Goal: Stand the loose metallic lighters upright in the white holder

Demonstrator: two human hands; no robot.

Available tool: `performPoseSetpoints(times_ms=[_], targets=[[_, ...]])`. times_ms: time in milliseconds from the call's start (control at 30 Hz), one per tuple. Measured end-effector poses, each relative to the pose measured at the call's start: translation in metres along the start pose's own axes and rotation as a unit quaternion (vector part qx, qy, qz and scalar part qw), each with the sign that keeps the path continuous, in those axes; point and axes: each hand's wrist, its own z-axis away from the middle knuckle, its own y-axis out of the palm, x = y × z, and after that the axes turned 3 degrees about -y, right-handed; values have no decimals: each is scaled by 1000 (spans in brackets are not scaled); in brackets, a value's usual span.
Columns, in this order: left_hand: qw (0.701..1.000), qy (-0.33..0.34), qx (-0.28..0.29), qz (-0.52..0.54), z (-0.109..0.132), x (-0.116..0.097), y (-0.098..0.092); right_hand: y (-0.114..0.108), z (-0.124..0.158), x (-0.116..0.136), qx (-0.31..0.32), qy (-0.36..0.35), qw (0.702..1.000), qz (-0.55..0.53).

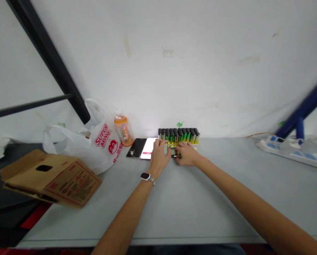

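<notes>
Several green, yellow and black batteries [183, 135] stand upright in tight rows against the wall. In front of them lie a few more batteries [172, 145] on their sides, between my hands. My left hand [159, 154] is beside the lit phone, its thumb and fingers apart at the left end of the lying batteries. My right hand [185, 153] is curled over a dark battery [176, 156] on the table, its fingertips partly hidden. A watch [145, 176] is on my left wrist.
Left of my hands lie a lit phone [148, 148] and a dark phone [136, 148]. Farther left are an orange bottle [123, 129], a white plastic bag [94, 148] and an open cardboard box [68, 180]. A white power strip [293, 153] sits at the right.
</notes>
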Motion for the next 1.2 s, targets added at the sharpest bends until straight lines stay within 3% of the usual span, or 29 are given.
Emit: performPoseSetpoints(times_ms=[133,233,300,400,500,600,667,733,967,1200], targets=[[997,-52,7,63,7,-7,1,15,16,-6,-14,14,998,-52],[995,-55,29,84,10,-7,4,26,28,-9,-87,53,972,-212],[993,-45,57,95,12,-6,7,28,34,-8,-146,83,919,-356],[986,-24,122,113,16,-7,12,27,38,-2,-200,122,805,-545],[974,6,190,126,20,-10,15,22,38,6,-176,177,694,-676],[965,17,235,116,21,-12,16,21,36,11,-129,228,629,-732],[962,11,250,110,21,-12,16,22,36,12,-125,261,621,-728],[960,6,260,108,21,-11,16,22,35,12,-135,281,635,-707],[957,9,278,86,21,-13,16,27,39,15,-215,218,733,-607],[957,11,278,77,21,-14,15,29,39,14,-218,219,728,-611]])
